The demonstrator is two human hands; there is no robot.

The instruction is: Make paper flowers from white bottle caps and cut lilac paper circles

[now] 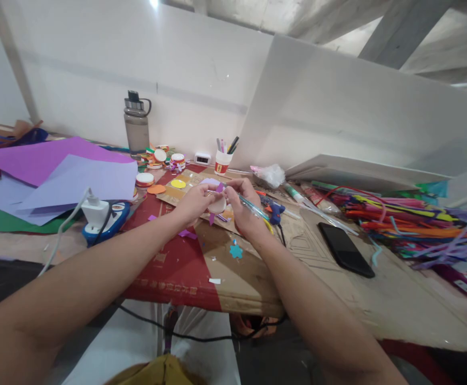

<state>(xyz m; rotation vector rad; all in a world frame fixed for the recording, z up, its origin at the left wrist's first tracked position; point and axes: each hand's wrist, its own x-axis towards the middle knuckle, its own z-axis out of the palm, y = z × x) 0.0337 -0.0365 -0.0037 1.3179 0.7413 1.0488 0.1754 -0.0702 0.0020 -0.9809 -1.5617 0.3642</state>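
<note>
In front of me, my left hand pinches a small round white piece by its edge. Purple paper strips stick out from it above and below. My right hand is closed at the piece's right side, its fingertips by the upper purple strip. A slim translucent blue stick lies across the right hand, held in it; its kind is not clear. Below the hands, a teal flower-shaped cutout lies on the cardboard. Yellow and orange paper rounds lie to the left.
A blue glue gun and a black phone are to the right, before a heap of coloured pipe cleaners. Coloured paper sheets, a power strip and a water bottle stand left. A pen cup is behind.
</note>
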